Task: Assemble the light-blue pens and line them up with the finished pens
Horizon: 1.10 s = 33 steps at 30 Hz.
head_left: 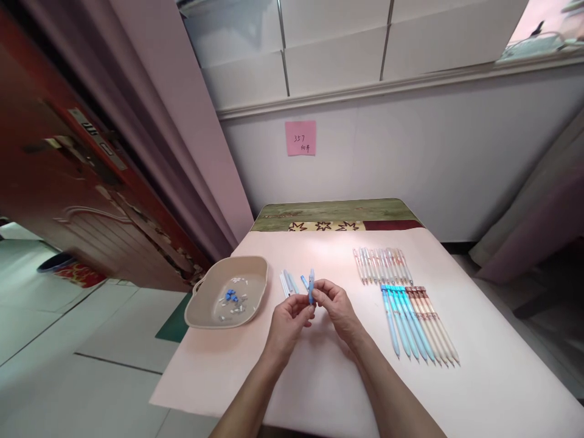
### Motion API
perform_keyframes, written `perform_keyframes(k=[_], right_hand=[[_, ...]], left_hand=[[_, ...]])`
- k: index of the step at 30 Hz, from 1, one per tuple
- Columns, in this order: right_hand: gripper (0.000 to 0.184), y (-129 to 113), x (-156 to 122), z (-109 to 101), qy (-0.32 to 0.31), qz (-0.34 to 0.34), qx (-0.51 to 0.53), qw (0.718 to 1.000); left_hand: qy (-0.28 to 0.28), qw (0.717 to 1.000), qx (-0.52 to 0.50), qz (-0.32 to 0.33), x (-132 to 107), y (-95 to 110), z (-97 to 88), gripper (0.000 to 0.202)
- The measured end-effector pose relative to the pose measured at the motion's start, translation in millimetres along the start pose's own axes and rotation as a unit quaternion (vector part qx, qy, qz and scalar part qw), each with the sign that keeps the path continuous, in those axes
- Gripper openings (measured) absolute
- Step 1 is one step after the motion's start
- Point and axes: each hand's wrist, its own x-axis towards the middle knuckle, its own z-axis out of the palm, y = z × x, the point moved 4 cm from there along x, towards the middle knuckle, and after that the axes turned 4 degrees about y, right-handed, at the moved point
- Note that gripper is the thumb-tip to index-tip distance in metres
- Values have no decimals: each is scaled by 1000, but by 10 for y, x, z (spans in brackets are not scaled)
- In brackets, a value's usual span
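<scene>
Near the middle of the table, both my hands are closed around a blue pen (311, 283) that stands roughly upright. My right hand (336, 305) pinches its side between thumb and fingertips. My left hand (288, 322) has its fingers closed at the pen's lower end, which they partly hide. Just beyond my left fingers lie several pale pen parts (286, 282) and a short blue piece (304, 281). To the left, a beige basket (261, 267) holds small blue caps (230, 295) and little white and clear pieces (238, 309).
On the right lie rows of clear pens (382, 265), light-blue pens (406, 322) and brown-topped beige pens (433, 325). A pale pink cover (328, 389) lies on the table. A pink note (300, 139) is stuck to the wall. A red door (91, 201) stands at left.
</scene>
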Motion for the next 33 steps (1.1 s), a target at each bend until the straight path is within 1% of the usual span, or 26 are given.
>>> perform_keyframes(k=[4, 7, 11, 13, 15, 18, 19, 21, 23, 24, 25, 27, 28, 30, 31, 33], right_hand=[[26, 3, -4, 4, 1, 3, 3, 1000], [27, 22, 10, 1, -2, 0, -9, 1000], [31, 106, 23, 14, -22, 4, -41, 999], [29, 149, 19, 18, -23, 9, -58, 998], [26, 170, 12, 11, -6, 10, -61, 998], [25, 167, 3, -16, 37, 3, -70, 997], [25, 167, 1, -22, 46, 1, -78, 996], [26, 180, 0, -24, 48, -2, -97, 994], [28, 211, 1, -24, 47, -4, -116, 992], [28, 230, 2, -25, 47, -3, -124, 991], [28, 250, 2, -26, 48, -1, -130, 990], [28, 283, 0, -22, 49, 6, -134, 990], [28, 295, -2, -19, 51, 10, -132, 990], [27, 308, -4, -8, 55, 20, -128, 990], [27, 313, -4, -2, 56, 26, -127, 990], [27, 321, -2, 10, 56, 36, -129, 989]], left_hand=[[19, 1000, -10, 15, 23, -87, 18, 24], [24, 999, -8, 30, 43, -118, 8, 23], [45, 998, -20, 26, 49, -162, -18, 25], [51, 998, -25, 19, 49, -197, -14, 25], [60, 998, -22, 5, 41, -246, 2, 23], [72, 997, -19, -15, -7, -309, 33, 15], [71, 997, -20, -14, -33, -309, 40, 13], [50, 999, -9, -6, -88, -261, 33, 12], [20, 999, 36, 23, -122, -124, -48, 10], [10, 996, 74, 49, -119, -22, -133, 10], [10, 989, 120, 88, -98, 102, -256, 10], [41, 957, 229, 175, -1, 370, -609, 11], [59, 937, 282, 196, 77, 479, -826, 12], [83, 899, 378, 204, 268, 623, -1294, 10], [81, 877, 433, 190, 368, 646, -1519, 9], [24, 834, 530, 152, 540, 599, -1879, 10]])
